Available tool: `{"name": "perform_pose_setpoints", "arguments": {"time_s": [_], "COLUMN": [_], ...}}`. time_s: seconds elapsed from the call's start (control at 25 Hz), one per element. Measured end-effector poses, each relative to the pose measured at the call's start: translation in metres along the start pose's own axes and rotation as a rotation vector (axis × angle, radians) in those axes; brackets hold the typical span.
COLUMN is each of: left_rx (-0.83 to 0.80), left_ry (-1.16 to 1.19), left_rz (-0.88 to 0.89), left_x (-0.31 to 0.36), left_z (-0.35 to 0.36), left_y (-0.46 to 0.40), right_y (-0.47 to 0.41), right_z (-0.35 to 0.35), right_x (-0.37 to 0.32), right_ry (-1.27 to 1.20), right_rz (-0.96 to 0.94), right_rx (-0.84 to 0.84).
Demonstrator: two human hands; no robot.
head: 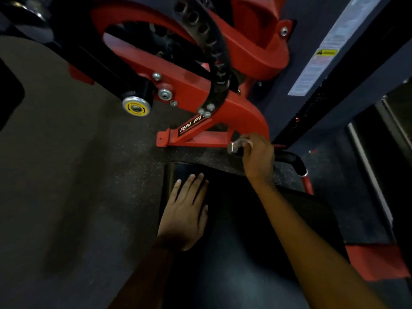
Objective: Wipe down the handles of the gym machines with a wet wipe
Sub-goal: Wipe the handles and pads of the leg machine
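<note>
- Your right hand (257,156) is curled round the black handle (287,158) of the red machine (240,112), pressing a pale wet wipe (246,142) against it.
- The handle's long axis runs left to right; its silver end cap (233,148) points left, and the right end bends nearer.
- Your left hand (186,216) lies flat, fingers straight, on the black seat pad (289,215), holding nothing.

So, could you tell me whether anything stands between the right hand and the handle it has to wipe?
Nothing visible does. The right hand is already curled round the black handle, with a pale wipe bunched under its fingers near the handle's silver end. The left hand rests flat on the black pad, well aside.
</note>
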State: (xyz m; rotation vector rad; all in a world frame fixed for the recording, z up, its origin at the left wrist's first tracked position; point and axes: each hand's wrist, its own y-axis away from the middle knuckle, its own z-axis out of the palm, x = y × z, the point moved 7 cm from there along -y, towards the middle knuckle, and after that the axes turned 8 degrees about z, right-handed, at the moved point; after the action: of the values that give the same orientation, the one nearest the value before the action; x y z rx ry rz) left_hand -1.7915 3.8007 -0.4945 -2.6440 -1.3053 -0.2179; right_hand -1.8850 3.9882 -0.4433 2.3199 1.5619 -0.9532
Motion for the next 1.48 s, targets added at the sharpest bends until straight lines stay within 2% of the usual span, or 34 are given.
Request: {"name": "perform_pose_setpoints", "arguments": {"time_s": [0.12,0.28,0.36,0.48,0.6,0.68,0.76,0.92,1.0,1.16,1.24,1.36,1.48], "left_rx": [0.004,-0.004,-0.004,0.001,-0.002,0.0,0.003,0.018,0.03,0.045,0.05,0.056,0.056], "left_ry": [-0.018,-0.037,-0.03,-0.035,-0.034,-0.032,-0.029,-0.022,-0.01,0.005,0.004,0.012,0.016], "left_rz": [-0.056,-0.095,-0.106,-0.114,-0.109,-0.105,-0.113,-0.114,-0.118,-0.117,-0.114,-0.109,-0.108], "left_x": [-0.008,-0.013,-0.014,-0.013,-0.014,-0.014,-0.014,-0.015,-0.014,-0.014,-0.015,-0.015,-0.016], "left_z": [0.003,0.007,0.008,0.006,0.006,0.007,0.007,0.005,0.004,0.003,0.003,0.005,0.006], "left_y": [-0.016,-0.035,-0.036,-0.033,-0.035,-0.035,-0.035,-0.034,-0.034,-0.033,-0.032,-0.032,-0.031], "right_y": [-0.015,0.007,0.02,0.023,0.013,-0.006,-0.032,-0.057,-0.053,-0.029,-0.019,-0.015,-0.032], "right_z": [0.029,0.025,0.037,0.048,0.03,0.027,0.046,0.081,0.088,0.095,0.092,0.084,0.082], "right_x": [-0.001,0.001,0.009,0.016,0.002,-0.005,-0.011,-0.025,-0.036,-0.046,-0.039,-0.029,-0.023], "right_ry": [-0.001,0.003,0.053,-0.006,-0.093,-0.047,0.165,0.52,0.623,0.907,0.969,0.903,0.763], "right_rz": [-0.113,-0.274,-0.336,-0.205,-0.2,-0.187,-0.212,-0.279,-0.364,-0.626,-0.724,-0.794,-0.687], "right_rx": [-0.147,-0.061,-0.125,-0.198,-0.013,0.0,-0.208,-0.8,-0.936,-1.033,-1.057,-1.026,-0.945]}}
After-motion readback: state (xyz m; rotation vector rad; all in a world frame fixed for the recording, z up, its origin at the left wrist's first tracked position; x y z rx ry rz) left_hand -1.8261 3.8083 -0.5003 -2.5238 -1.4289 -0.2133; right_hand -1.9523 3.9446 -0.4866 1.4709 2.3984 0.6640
